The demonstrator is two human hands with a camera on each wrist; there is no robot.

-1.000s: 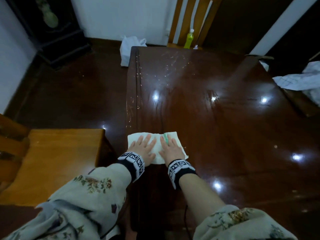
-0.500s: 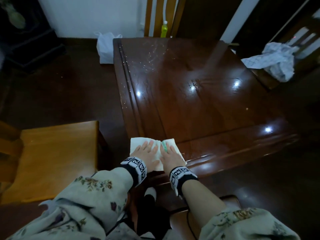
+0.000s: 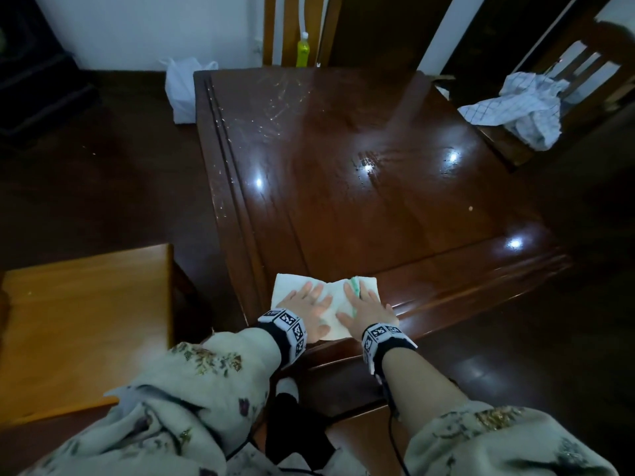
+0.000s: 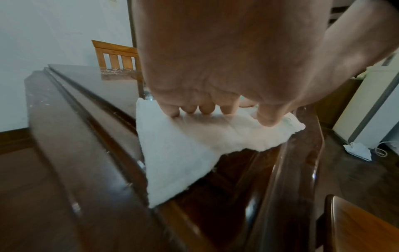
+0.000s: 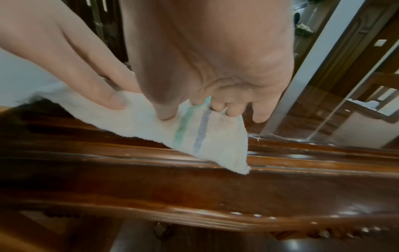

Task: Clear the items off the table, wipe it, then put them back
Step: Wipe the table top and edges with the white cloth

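Note:
A white cloth [image 3: 335, 305] with green and blue stripes lies flat at the near left corner of the dark glossy wooden table [image 3: 360, 207]. My left hand [image 3: 309, 304] presses flat on its left half, fingers spread. My right hand [image 3: 364, 305] presses on its right half beside the stripes. In the left wrist view the left hand [image 4: 215, 109] has its fingertips down on the cloth [image 4: 183, 150]. In the right wrist view the right hand [image 5: 207, 105] pushes the striped cloth [image 5: 200, 136] against the table's moulded edge [image 5: 194, 187]. The tabletop shows wet streaks and scratches.
A green bottle [image 3: 303, 51] stands on a chair beyond the table's far edge. A white plastic bag [image 3: 184, 87] sits on the floor at the far left corner. A checked cloth [image 3: 522, 109] lies on a chair at the right. A light wooden chair seat [image 3: 86, 324] is at my left.
Both hands slid the cloth back toward me to the table's near edge and corner. My view pulled back, so the near edge and the floor below now show.

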